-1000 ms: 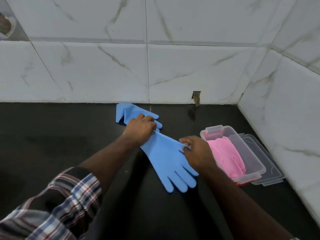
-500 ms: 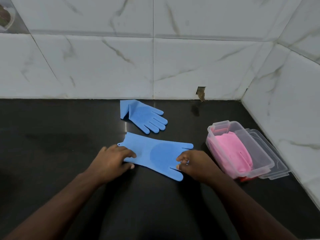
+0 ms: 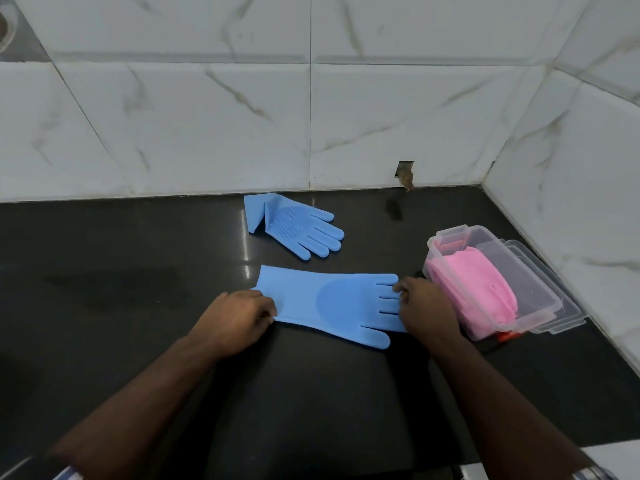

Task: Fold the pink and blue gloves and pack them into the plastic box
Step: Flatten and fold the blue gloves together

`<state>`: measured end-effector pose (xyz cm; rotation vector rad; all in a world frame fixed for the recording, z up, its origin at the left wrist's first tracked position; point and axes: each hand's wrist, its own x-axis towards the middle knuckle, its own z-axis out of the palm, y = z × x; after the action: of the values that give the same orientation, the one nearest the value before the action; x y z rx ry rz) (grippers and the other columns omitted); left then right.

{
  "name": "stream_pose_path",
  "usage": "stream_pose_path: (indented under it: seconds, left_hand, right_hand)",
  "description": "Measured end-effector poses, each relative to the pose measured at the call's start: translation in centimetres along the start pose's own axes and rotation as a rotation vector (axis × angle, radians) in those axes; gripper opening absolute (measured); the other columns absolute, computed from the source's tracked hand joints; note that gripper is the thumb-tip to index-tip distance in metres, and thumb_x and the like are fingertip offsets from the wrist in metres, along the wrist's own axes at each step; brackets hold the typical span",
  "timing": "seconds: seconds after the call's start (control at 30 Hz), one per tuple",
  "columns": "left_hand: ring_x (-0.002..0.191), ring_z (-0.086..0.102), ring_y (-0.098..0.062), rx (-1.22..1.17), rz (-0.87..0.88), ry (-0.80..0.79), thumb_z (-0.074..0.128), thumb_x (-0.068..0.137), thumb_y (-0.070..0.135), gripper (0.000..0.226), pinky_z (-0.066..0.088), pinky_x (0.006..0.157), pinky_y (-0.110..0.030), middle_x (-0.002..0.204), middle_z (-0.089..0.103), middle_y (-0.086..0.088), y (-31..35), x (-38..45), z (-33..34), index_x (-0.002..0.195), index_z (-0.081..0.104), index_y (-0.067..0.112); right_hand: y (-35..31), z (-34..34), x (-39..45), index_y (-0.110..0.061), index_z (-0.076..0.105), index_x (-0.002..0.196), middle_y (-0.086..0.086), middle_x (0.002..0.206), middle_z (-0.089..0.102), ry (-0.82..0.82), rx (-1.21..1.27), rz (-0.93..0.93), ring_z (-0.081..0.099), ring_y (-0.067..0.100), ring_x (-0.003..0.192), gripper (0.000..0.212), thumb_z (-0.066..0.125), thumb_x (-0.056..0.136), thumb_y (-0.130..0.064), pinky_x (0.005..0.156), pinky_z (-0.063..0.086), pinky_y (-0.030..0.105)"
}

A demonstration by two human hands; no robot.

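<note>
A blue glove [image 3: 332,301] lies flat on the black counter, cuff to the left and fingers to the right. My left hand [image 3: 239,318] pinches its cuff edge. My right hand [image 3: 424,306] holds its fingertips. A second blue glove [image 3: 294,228] lies farther back near the wall with its cuff folded over. The clear plastic box [image 3: 540,289] stands at the right, holding folded pink gloves [image 3: 474,285].
The box's clear lid [image 3: 568,306] lies under and beside the box against the right wall. Marble-tiled walls bound the black counter [image 3: 121,271] at the back and right. A small hole [image 3: 404,171] shows in the back wall tile.
The near blue glove was turned from a diagonal to lying level, left to right, and pulled straight. My left hand moved from the far glove to this glove's cuff.
</note>
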<state>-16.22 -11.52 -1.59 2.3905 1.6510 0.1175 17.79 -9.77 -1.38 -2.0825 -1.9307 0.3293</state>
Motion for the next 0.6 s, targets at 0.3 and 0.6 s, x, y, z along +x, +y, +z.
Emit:
stream_pose_path:
  seconds: [0.3,0.6]
  left_hand:
    - [0.091,0.057,0.000,-0.137,0.047,-0.206,0.065,0.085,0.050,0.025,0.050,0.081,-0.024,0.099,0.059,0.021,-0.5,-2.0,0.4,0.108,0.064,0.041]
    - [0.089,0.061,0.004,-0.323,0.114,-0.295,0.064,0.086,0.042,0.009,0.052,0.080,-0.024,0.092,0.065,0.024,-0.3,-2.4,0.5,0.091,0.071,0.040]
  right_hand:
    - [-0.3,0.7,-0.9,-0.034,0.066,0.116,-0.001,0.119,0.053,-0.223,-0.035,0.001,0.052,0.023,0.110,0.038,0.073,0.079,-0.038,0.098,0.040,0.035]
    - [0.2,0.3,-2.6,-0.017,0.074,0.106,0.005,0.110,0.068,0.079,0.084,0.084,0.063,0.022,0.100,0.026,0.064,0.086,-0.005,0.085,0.044,0.027]
